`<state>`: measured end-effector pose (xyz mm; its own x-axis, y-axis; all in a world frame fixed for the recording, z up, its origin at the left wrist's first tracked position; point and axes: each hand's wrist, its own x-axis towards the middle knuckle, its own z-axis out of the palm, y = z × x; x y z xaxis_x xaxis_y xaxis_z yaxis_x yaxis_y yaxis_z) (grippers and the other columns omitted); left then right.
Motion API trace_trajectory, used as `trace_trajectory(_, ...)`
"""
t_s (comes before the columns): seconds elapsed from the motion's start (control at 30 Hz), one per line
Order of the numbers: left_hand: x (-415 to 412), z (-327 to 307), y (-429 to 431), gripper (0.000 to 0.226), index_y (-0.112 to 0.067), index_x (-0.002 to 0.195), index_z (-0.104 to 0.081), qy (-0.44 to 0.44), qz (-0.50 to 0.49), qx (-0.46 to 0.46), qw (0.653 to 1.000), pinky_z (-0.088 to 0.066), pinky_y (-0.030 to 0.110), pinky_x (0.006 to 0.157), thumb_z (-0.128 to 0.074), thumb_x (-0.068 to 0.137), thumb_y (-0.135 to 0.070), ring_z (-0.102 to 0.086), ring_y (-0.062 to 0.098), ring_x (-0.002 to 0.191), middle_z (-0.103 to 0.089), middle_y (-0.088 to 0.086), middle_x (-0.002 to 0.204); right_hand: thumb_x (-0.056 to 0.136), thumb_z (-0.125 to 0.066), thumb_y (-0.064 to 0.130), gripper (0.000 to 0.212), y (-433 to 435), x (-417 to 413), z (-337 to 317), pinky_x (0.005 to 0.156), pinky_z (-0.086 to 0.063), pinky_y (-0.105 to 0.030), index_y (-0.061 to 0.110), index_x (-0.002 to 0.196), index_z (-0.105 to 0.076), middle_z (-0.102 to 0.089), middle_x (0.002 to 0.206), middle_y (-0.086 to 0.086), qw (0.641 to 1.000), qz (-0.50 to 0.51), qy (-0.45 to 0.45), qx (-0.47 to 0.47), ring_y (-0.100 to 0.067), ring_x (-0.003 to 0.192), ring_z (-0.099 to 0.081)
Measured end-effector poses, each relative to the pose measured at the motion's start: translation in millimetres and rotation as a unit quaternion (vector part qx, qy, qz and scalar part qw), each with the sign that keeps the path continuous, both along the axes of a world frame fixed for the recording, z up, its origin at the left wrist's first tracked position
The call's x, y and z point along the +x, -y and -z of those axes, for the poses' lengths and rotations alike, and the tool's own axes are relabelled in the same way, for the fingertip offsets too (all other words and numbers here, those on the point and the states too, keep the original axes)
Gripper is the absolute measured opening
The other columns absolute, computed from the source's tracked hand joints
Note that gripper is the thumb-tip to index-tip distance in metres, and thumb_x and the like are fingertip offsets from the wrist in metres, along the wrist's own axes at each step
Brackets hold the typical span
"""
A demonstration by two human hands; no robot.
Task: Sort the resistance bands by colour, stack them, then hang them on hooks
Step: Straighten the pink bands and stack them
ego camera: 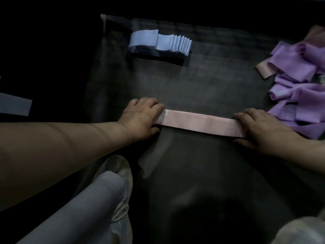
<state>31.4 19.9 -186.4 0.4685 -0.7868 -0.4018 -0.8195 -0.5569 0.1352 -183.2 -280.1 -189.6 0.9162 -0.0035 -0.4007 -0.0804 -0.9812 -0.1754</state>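
A pink resistance band lies flat and stretched out on a dark mat. My left hand grips its left end, fingers curled over the edge. My right hand holds its right end, thumb under and fingers on top. A neat stack of light blue bands sits at the back of the mat. A loose heap of purple bands lies at the right, with one more pink band poking out of it.
Another blue band lies on the dark floor at the far left. My leg in light trousers and white shoe reach in at the bottom left. A second shoe shows at the bottom right corner.
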Motion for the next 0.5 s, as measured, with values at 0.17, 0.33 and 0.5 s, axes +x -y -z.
trace_trajectory(0.17,6,2,1,0.055,-0.027,0.137,-0.048,-0.008,0.006,-0.011,1.000,-0.031,0.037,0.097,-0.061,0.086,-0.046,-0.045,0.024,0.123,-0.048,0.002,0.133,0.069,-0.082,0.038,0.069,1,2,-2,0.079,-0.054,-0.048,0.007,0.124,-0.055,-0.054,0.112,-0.016,1.000,0.004,-0.011,-0.011,-0.037,0.093,-0.057)
trace_trajectory(0.33,10,4,1,0.063,-0.022,0.139,-0.048,0.000,0.030,-0.002,1.000,-0.034,0.038,0.098,-0.068,0.083,-0.044,-0.046,0.027,0.121,-0.047,0.005,0.133,0.068,-0.083,0.044,0.083,-2,4,1,0.080,-0.056,-0.048,0.004,0.133,-0.052,-0.055,0.119,-0.020,0.999,-0.021,-0.001,-0.024,-0.039,0.099,-0.058)
trace_trajectory(0.5,11,4,3,0.056,-0.020,0.128,-0.058,0.024,0.054,-0.011,0.998,-0.039,0.039,0.088,-0.069,0.079,-0.044,-0.053,0.029,0.106,-0.054,0.007,0.119,0.073,-0.072,0.039,0.060,-1,13,4,0.076,-0.054,-0.046,0.009,0.122,-0.057,-0.055,0.111,-0.015,0.999,-0.018,-0.018,-0.026,-0.035,0.091,-0.056)
